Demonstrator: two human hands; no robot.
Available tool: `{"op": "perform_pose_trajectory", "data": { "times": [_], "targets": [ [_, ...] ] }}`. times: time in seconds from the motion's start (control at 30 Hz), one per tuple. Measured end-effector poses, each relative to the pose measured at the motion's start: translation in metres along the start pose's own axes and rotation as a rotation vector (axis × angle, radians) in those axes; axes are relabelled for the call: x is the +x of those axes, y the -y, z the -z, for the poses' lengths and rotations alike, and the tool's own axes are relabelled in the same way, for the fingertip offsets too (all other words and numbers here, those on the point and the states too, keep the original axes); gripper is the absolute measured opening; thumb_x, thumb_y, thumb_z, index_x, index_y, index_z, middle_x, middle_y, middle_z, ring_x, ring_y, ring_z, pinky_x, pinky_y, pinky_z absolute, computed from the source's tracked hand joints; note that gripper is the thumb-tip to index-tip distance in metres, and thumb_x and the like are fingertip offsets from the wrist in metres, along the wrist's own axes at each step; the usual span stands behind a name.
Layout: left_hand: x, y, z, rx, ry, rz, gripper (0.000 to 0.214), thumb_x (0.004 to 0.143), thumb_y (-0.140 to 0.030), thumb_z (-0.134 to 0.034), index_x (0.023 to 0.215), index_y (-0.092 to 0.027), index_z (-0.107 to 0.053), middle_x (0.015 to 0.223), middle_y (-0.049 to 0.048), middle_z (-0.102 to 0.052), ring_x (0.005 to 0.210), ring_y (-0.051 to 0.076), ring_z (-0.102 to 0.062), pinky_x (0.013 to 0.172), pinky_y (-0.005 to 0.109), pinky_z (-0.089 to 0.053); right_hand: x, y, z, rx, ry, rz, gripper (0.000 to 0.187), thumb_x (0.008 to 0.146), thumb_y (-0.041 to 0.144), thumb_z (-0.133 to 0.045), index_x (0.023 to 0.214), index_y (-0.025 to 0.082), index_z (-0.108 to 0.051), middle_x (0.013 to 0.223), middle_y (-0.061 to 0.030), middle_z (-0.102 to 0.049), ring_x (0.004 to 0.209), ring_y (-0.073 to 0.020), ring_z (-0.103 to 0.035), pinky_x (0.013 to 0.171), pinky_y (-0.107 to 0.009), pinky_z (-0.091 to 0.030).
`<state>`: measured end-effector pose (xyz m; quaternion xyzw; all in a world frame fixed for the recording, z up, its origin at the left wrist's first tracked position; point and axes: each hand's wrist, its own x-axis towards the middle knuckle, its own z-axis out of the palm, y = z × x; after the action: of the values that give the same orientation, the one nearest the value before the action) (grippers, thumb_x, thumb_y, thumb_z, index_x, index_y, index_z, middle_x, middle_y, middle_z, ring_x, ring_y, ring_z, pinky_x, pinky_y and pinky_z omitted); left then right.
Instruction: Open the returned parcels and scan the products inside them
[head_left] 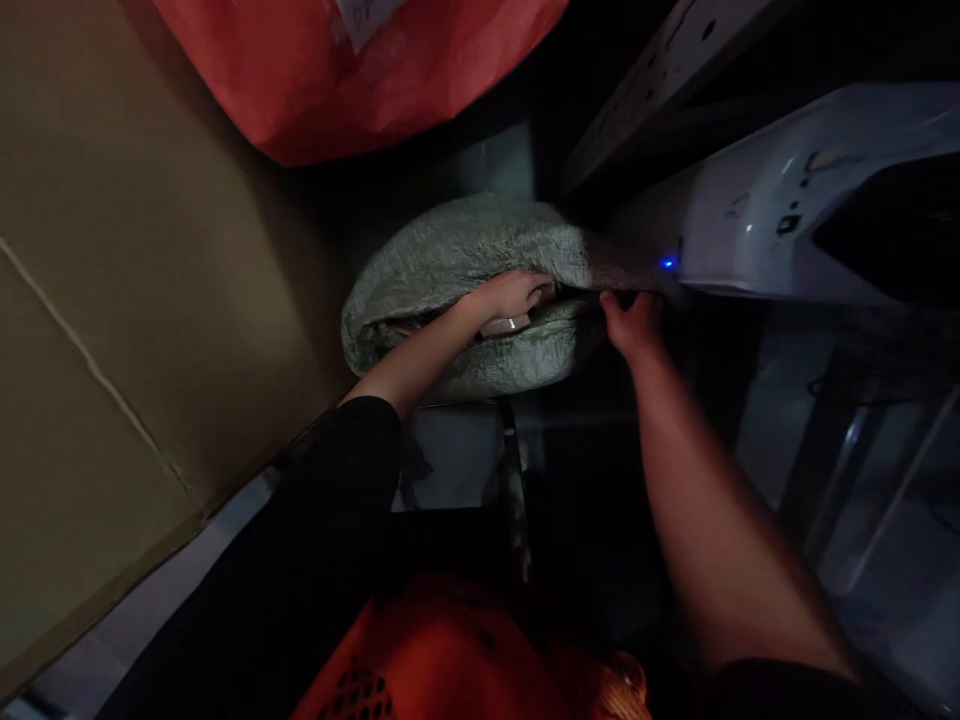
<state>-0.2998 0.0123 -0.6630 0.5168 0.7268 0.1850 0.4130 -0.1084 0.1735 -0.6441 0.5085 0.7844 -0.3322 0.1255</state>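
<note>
A grey woven sack [450,255] lies on the floor in a dark gap, its mouth facing right. My left hand [514,295] reaches into that mouth, with its fingers curled round a pale object I cannot make out. At the sack's right edge, my right hand [634,320] pinches the fabric of the rim. Both forearms stretch forward from black sleeves.
A large cardboard box [112,300] fills the left side. A red plastic bag [337,70] hangs above. A white device [787,200] with a small blue light sits at the right under metal shelving [675,60]. An orange perforated basket [420,660] is at the bottom.
</note>
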Motion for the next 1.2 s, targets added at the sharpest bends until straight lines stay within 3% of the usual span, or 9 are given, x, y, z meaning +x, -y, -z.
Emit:
{"op": "perform_pose_trajectory", "data": {
  "times": [0.17, 0.33, 0.43, 0.6, 0.7, 0.8, 0.9, 1.03, 1.2],
  "targets": [
    [0.038, 0.002, 0.017, 0.149, -0.115, 0.158, 0.060, 0.102, -0.028, -0.048, 0.159, -0.016, -0.040, 0.169, 0.0130, -0.030, 0.156, 0.037, -0.026, 0.124, 0.057, -0.029, -0.028, 0.013, 0.012, -0.152, 0.004, 0.014, 0.069, 0.092, 0.037, -0.062, 0.149, 0.002, -0.043, 0.154, -0.0294, -0.040, 0.146, -0.0365, -0.038, 0.122, -0.051, -0.032],
    [0.085, 0.009, 0.066, 0.218, -0.246, 0.338, 0.051, 0.105, -0.030, -0.049, 0.156, -0.025, -0.044, 0.170, 0.0019, -0.029, 0.152, 0.030, -0.025, 0.124, 0.056, -0.031, -0.064, 0.008, 0.015, -0.362, 0.076, -0.206, 0.079, 0.091, 0.031, -0.062, 0.158, 0.004, -0.032, 0.160, -0.0289, -0.033, 0.141, -0.0418, -0.044, 0.112, -0.056, -0.044],
    [0.098, 0.000, 0.074, 0.279, -0.244, 0.351, 0.042, 0.101, -0.021, -0.055, 0.143, -0.018, -0.058, 0.157, 0.0099, -0.048, 0.143, 0.030, -0.039, 0.119, 0.052, -0.039, -0.073, -0.004, 0.020, -0.394, 0.179, -0.390, 0.088, 0.092, 0.039, -0.063, 0.162, 0.002, -0.024, 0.159, -0.0320, -0.034, 0.139, -0.0450, -0.047, 0.108, -0.058, -0.047],
    [0.075, -0.014, 0.031, 0.241, -0.022, 0.021, 0.031, 0.092, -0.020, -0.062, 0.120, -0.013, -0.073, 0.121, 0.0162, -0.069, 0.124, 0.035, -0.059, 0.108, 0.048, -0.046, -0.081, -0.015, 0.014, -0.308, 0.297, -0.359, 0.072, 0.095, 0.037, -0.059, 0.159, 0.010, -0.040, 0.131, -0.0245, -0.066, 0.126, -0.0385, -0.062, 0.105, -0.052, -0.050],
    [0.060, -0.009, -0.003, 0.289, 0.112, -0.219, 0.038, 0.086, -0.014, -0.062, 0.122, -0.017, -0.074, 0.131, 0.0149, -0.067, 0.134, 0.033, -0.053, 0.115, 0.047, -0.039, -0.100, -0.009, 0.000, -0.158, 0.282, -0.242, 0.069, 0.095, 0.036, -0.057, 0.159, 0.014, -0.041, 0.129, -0.0196, -0.069, 0.124, -0.0336, -0.065, 0.105, -0.047, -0.051],
    [0.063, -0.003, -0.025, 0.337, 0.078, -0.122, 0.045, 0.083, -0.006, -0.056, 0.122, -0.020, -0.075, 0.141, 0.0128, -0.063, 0.143, 0.032, -0.044, 0.124, 0.052, -0.026, -0.130, 0.000, -0.013, 0.026, 0.298, -0.168, 0.066, 0.093, 0.033, -0.058, 0.155, 0.014, -0.047, 0.118, -0.0162, -0.074, 0.110, -0.0296, -0.071, 0.100, -0.043, -0.055],
    [0.075, -0.007, -0.031, 0.307, 0.003, 0.003, 0.042, 0.082, -0.004, -0.053, 0.112, -0.020, -0.078, 0.129, 0.0136, -0.070, 0.141, 0.033, -0.046, 0.125, 0.056, -0.022, -0.164, 0.004, -0.016, 0.118, 0.344, -0.149, 0.062, 0.092, 0.032, -0.060, 0.151, 0.016, -0.050, 0.107, -0.0108, -0.076, 0.094, -0.0244, -0.074, 0.092, -0.039, -0.058],
    [0.066, -0.018, -0.007, 0.319, -0.036, -0.067, 0.039, 0.087, -0.007, -0.049, 0.110, -0.019, -0.078, 0.116, 0.0156, -0.073, 0.132, 0.032, -0.050, 0.119, 0.055, -0.029, -0.206, -0.010, -0.002, 0.254, 0.304, -0.152, 0.058, 0.091, 0.033, -0.061, 0.147, 0.020, -0.054, 0.106, -0.0082, -0.077, 0.096, -0.0236, -0.074, 0.094, -0.041, -0.059],
    [-0.011, -0.039, 0.075, 0.294, -0.014, -0.261, 0.045, 0.088, -0.030, -0.065, 0.132, -0.020, -0.068, 0.138, 0.0154, -0.063, 0.139, 0.034, -0.046, 0.117, 0.051, -0.031, -0.244, -0.031, 0.024, 0.406, 0.135, -0.110, 0.068, 0.093, 0.052, -0.058, 0.151, 0.019, -0.049, 0.127, -0.0163, -0.070, 0.107, -0.0287, -0.072, 0.094, -0.050, -0.060]
  ]
}}
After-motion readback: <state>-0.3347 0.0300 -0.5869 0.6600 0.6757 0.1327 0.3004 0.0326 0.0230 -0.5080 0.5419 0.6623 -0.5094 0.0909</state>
